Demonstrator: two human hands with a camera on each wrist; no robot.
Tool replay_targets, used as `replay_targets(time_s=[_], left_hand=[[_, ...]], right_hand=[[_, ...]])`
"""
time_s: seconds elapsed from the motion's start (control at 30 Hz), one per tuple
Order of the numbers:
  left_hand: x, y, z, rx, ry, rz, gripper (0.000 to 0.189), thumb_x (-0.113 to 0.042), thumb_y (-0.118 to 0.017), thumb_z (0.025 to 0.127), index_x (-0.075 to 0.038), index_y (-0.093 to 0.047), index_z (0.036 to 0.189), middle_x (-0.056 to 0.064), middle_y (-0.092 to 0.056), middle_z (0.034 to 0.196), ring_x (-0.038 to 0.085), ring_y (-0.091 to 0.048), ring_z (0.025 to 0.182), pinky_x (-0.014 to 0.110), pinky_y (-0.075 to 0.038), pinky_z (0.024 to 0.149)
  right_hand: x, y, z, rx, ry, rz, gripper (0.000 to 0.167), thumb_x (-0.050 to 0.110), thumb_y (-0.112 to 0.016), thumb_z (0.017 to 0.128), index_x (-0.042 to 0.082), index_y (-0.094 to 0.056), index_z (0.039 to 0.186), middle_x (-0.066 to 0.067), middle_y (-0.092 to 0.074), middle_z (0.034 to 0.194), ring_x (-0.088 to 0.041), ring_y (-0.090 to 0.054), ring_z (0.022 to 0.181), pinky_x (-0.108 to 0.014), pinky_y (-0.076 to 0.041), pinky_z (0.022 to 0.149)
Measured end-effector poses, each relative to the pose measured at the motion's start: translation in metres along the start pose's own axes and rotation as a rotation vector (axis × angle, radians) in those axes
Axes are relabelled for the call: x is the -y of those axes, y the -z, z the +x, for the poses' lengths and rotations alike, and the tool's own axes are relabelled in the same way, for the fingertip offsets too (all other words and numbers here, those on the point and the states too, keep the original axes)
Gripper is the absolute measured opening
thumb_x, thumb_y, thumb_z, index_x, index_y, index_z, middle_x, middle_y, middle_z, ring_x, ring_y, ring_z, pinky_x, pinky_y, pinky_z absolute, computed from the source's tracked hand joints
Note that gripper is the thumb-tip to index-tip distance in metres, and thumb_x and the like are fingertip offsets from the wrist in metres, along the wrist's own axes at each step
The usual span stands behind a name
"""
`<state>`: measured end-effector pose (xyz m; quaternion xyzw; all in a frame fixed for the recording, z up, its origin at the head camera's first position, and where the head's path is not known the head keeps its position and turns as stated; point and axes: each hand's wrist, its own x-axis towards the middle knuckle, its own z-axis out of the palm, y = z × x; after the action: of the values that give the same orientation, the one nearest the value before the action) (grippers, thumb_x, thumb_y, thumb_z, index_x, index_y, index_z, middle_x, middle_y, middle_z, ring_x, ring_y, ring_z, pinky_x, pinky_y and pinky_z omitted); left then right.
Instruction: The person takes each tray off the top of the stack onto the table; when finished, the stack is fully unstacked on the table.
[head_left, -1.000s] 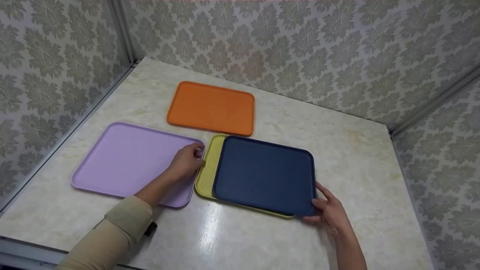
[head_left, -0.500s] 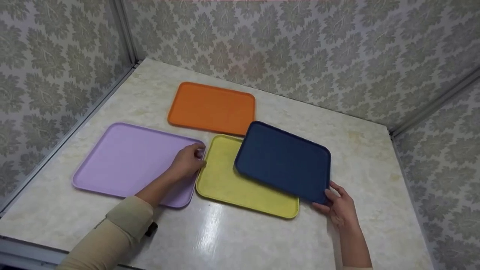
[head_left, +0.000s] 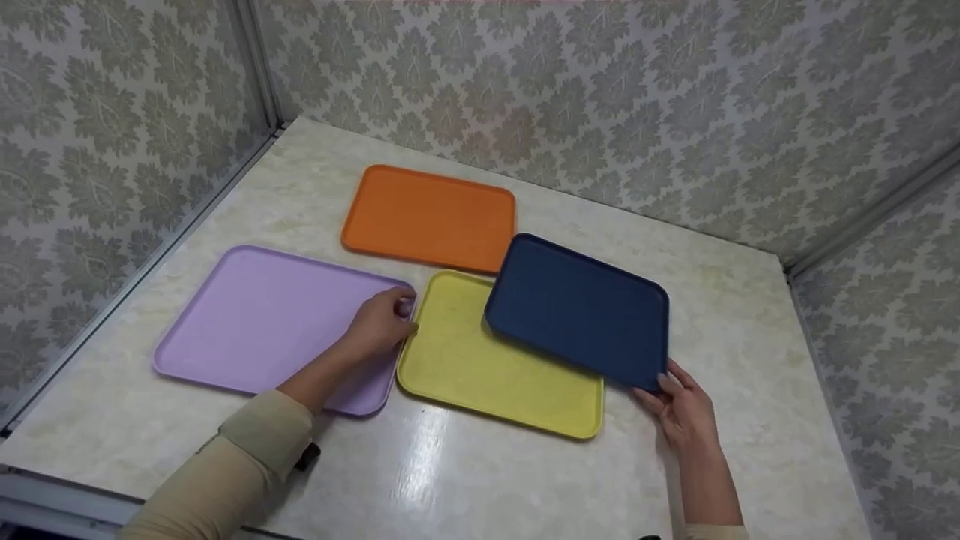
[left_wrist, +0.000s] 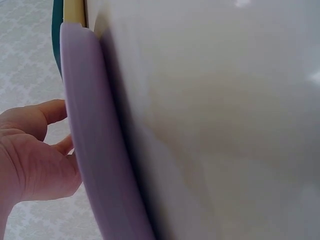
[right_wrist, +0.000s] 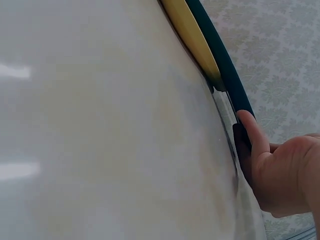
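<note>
In the head view my right hand (head_left: 686,409) grips the near right corner of a navy blue tray (head_left: 577,307). That tray is slanted and overlaps the upper right part of a yellow tray (head_left: 480,367). The right wrist view has my thumb and fingers around the edge of the blue tray (right_wrist: 227,75), past the end of the yellow one (right_wrist: 192,37). My left hand (head_left: 375,322) lies over the right side of a purple tray (head_left: 270,307), its fingers curled over the rim beside the yellow tray. The purple rim (left_wrist: 95,135) partly hides those fingertips in the left wrist view.
An orange tray (head_left: 431,217) lies toward the back of the pale marbled table (head_left: 720,330), close to the blue tray's far left corner. Patterned wall panels (head_left: 540,97) border the table at the back and both sides.
My right hand has shifted the blue tray right and toward the back, turning it and uncovering most of the yellow tray. The left hand has stayed on the purple rim.
</note>
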<state>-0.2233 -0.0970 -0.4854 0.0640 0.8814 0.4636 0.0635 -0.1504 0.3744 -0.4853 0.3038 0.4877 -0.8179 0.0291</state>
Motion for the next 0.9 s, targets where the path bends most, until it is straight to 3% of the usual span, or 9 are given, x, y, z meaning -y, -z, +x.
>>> replay_targets(time_s=[0.17,0.3,0.4,0.9], left_hand=[[-0.001,-0.002,0.001,-0.007,0.009,0.013,0.049,0.001,-0.066,0.085,0.007,-0.057,0.133,0.014,-0.061,0.100,0.026,-0.055,0.090,0.036,-0.048,0.073],[-0.001,-0.006,0.001,-0.011,-0.006,0.020,0.049,0.002,-0.066,0.084,0.008,-0.057,0.132,0.014,-0.061,0.099,0.027,-0.055,0.091,0.039,-0.048,0.078],[-0.002,-0.007,0.001,-0.019,-0.021,0.031,0.049,0.003,-0.065,0.083,0.008,-0.058,0.131,0.014,-0.061,0.097,0.027,-0.055,0.090,0.041,-0.047,0.081],[0.000,-0.004,0.001,-0.033,-0.064,0.068,0.045,0.008,-0.061,0.080,0.009,-0.062,0.125,0.011,-0.057,0.087,0.024,-0.051,0.081,0.035,-0.041,0.072]], right_hand=[[0.009,0.001,0.014,-0.026,-0.002,0.021,0.060,0.002,-0.038,0.108,0.021,-0.022,0.162,-0.009,-0.020,0.166,-0.017,-0.066,0.110,-0.036,-0.052,0.095],[0.018,0.003,0.025,-0.030,-0.018,0.059,0.059,0.002,-0.037,0.108,0.023,-0.023,0.162,-0.005,-0.016,0.167,-0.020,-0.047,0.135,-0.036,-0.052,0.095],[0.023,0.003,0.032,-0.010,-0.035,0.105,0.060,0.002,-0.036,0.108,0.025,-0.022,0.162,-0.001,-0.013,0.168,-0.020,-0.032,0.145,-0.036,-0.051,0.096],[0.049,-0.013,0.069,0.035,-0.077,0.206,0.061,0.002,-0.034,0.108,0.027,-0.020,0.162,0.007,-0.009,0.168,-0.016,-0.024,0.149,-0.039,-0.044,0.104]])
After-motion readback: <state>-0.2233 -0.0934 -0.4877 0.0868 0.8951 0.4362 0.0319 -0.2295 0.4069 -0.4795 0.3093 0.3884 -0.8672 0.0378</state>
